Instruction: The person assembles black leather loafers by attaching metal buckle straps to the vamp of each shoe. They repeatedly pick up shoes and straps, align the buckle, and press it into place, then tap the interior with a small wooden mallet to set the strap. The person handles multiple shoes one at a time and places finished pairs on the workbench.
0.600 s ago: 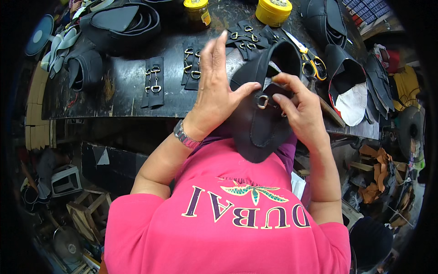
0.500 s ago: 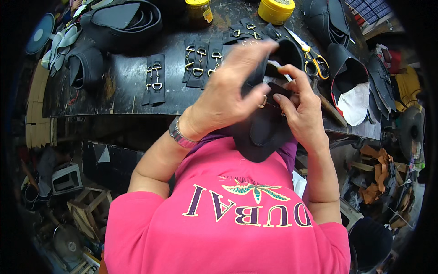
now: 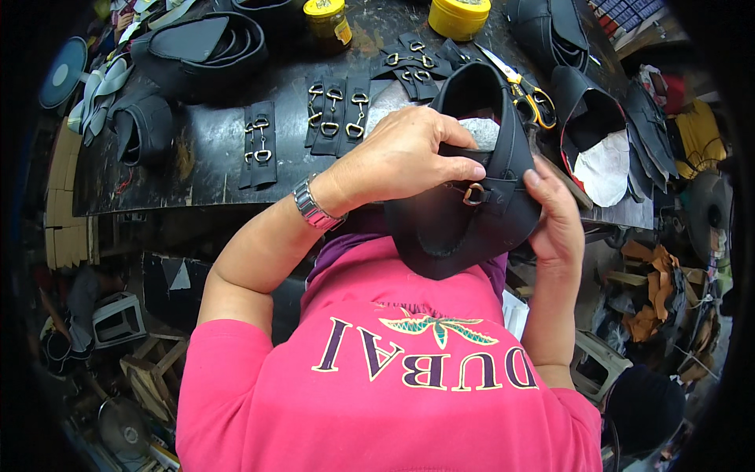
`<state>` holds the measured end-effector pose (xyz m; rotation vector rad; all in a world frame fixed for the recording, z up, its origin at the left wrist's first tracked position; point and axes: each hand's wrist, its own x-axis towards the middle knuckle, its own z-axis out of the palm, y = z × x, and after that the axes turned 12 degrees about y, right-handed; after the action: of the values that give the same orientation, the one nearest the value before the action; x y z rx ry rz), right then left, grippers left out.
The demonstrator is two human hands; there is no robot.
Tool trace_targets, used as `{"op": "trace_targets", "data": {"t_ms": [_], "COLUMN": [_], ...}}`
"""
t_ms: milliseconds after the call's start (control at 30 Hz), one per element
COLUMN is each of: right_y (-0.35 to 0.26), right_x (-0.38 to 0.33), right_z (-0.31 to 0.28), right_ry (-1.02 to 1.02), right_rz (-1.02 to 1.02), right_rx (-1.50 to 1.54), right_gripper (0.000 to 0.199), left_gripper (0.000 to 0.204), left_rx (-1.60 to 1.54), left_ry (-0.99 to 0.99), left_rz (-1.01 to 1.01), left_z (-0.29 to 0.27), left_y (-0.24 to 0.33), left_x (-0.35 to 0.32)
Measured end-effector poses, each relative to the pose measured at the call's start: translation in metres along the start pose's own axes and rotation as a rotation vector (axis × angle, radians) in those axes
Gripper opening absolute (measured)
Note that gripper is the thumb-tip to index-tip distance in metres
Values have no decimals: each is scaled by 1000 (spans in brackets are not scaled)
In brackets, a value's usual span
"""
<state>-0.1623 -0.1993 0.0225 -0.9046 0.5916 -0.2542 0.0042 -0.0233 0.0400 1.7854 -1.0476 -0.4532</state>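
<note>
Right hand (image 3: 558, 219) has shifted to the right flank of the upper (image 3: 429, 236), half-open around it, left hand (image 3: 397, 153) pinching its mouth, at the near edge of the table (image 3: 211, 157); slack pinch might skew strap (image 3: 497, 197).

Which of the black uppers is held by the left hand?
The upper with its toe toward the pink shirt; the left hand grips its opening's edge, near a metal ring. The other uppers rest on the table.
</note>
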Motion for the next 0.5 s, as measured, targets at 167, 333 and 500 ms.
{"op": "trace_targets", "data": {"t_ms": [167,333,500], "right_y": [16,29,26], "right_x": [-2,3,11], "right_z": [0,-6,-6], "right_ry": [85,90,63], "right_rz": [-28,43,-40], "right_rx": [33,115,-46], "right_gripper": [35,31,30], "left_gripper": [20,14,14], "left_rx": [-236,-345,-243], "left_ry": [97,167,76], "left_rz": [10,172,301], "left_z": [3,7,-2], "left_y": [-10,-24,-21], "left_x": [-10,-21,-16]}}
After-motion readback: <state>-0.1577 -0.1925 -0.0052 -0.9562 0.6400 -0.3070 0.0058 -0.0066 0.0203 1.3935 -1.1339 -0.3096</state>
